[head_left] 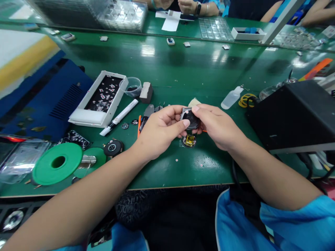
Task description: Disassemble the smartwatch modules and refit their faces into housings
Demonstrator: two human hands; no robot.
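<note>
I hold the round dark watch case [192,119] up over the green bench [157,173], pinched between both hands. My left fingers [183,126] are closed on its left side, the thumb lying across its face; my right fingers [196,115] are closed on its right side, thumb at the upper edge. Just below it, a round part with yellow tape [189,140] lies on the bench. A white marker [119,117] lies to the left, beside a white tray [98,99].

Green workbench [159,170], open white tray [111,120], capped marker [119,117], green spool [43,167], squeeze bottle [231,98]
</note>
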